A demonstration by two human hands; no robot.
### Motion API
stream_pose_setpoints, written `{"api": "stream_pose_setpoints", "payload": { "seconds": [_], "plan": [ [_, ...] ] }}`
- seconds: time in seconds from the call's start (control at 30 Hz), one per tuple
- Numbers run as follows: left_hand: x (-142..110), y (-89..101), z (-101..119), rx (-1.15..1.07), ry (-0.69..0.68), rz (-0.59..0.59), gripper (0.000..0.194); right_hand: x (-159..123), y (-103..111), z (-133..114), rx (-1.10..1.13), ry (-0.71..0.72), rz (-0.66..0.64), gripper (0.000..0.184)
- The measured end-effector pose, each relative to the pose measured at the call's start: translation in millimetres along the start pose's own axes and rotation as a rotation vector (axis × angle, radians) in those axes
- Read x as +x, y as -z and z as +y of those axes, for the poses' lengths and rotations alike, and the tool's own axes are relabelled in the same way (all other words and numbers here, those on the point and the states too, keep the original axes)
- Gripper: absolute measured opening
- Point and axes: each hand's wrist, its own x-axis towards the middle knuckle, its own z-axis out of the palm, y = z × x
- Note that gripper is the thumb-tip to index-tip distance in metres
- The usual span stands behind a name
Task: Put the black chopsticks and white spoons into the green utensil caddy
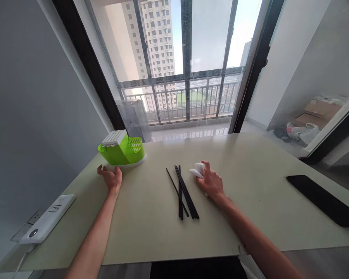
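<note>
A bright green utensil holder with a white slotted block on top and a white base stands at the far left of the table. My left hand is at the front edge of its base, thumb and fingers apart; whether it touches the base is hard to tell. Several black chopsticks lie loosely crossed in the middle. To the right of them, my right hand closes around white spoons close to the tabletop. The palm hides part of the spoons, so their number cannot be made out.
The pale table reaches to a glass sliding door. A white power strip with a cable lies at the left edge by the wall. A flat black object rests at the right edge.
</note>
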Motion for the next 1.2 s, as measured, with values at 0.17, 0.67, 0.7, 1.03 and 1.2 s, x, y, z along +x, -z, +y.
{"api": "stream_pose_setpoints", "payload": {
  "seconds": [0.17, 0.67, 0.7, 1.03, 1.2],
  "plan": [
    [-5.7, -4.1, 5.7, -0.024, 0.102, -0.057, 0.068, -0.4, 1.5, -0.4, -0.03, 0.003, -0.007, 0.059],
    [-17.7, 15.3, 54.0, 0.17, -0.344, 0.171, 0.052, -12.3, 10.3, -2.2, -0.069, 0.055, -0.064, 0.049],
    [-16.7, 18.5, 60.0, 0.184, -0.378, 0.16, 0.053, -14.5, 12.2, -2.7, -0.071, 0.057, -0.068, 0.049],
    [27.9, 45.0, 96.1, 0.224, -0.563, 0.124, 0.056, -30.0, 24.4, 5.4, -0.112, 0.066, -0.113, 0.055],
    [45.5, 43.8, 93.0, 0.248, -0.529, 0.064, 0.054, -35.2, 25.0, 17.6, -0.075, 0.084, -0.105, 0.057]
  ]
}}
